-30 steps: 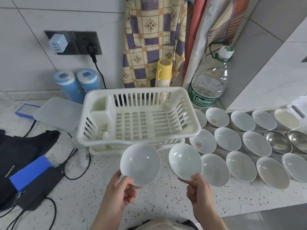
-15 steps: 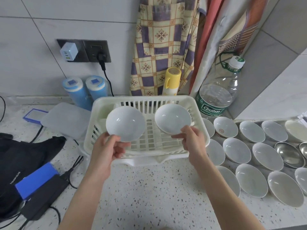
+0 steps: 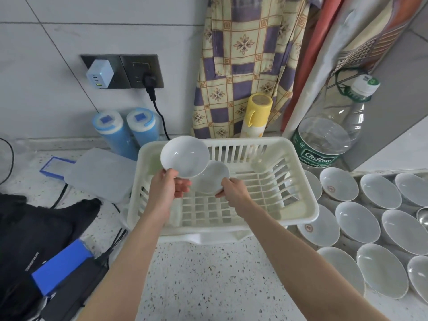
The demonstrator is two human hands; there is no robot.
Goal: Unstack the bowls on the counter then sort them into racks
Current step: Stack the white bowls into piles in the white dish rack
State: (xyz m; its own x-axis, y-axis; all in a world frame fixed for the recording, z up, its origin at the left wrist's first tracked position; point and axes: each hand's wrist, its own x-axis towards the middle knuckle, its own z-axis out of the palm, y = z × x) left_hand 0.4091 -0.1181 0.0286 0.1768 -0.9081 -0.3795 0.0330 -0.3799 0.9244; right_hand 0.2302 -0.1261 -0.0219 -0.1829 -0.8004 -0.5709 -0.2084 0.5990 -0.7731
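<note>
Over the left part of the cream plastic dish rack (image 3: 301,214), each of my hands holds a white bowl. My left hand (image 3: 168,187) grips the rim of the upper white bowl (image 3: 185,156), tilted toward me. My right hand (image 3: 234,193) pinches the edge of the lower white bowl (image 3: 214,177), which sits low inside the rack and is partly covered by the upper one. Several more white bowls (image 3: 357,222) lie spread in rows on the counter to the right of the rack. Whether the lower bowl touches the rack floor is unclear.
Behind the rack stand two blue canisters (image 3: 122,133), a yellow bottle (image 3: 254,117) and a large water bottle (image 3: 328,137). A plastic lid (image 3: 99,174), a black bag (image 3: 44,230), a blue box (image 3: 61,265) and cables lie left. Hanging cloths (image 3: 245,61) cover the wall.
Both hands have carried their bowls forward from the counter's front into the rack. The two bowls came together at the rack's left side, the right one lower and behind the left one.
</note>
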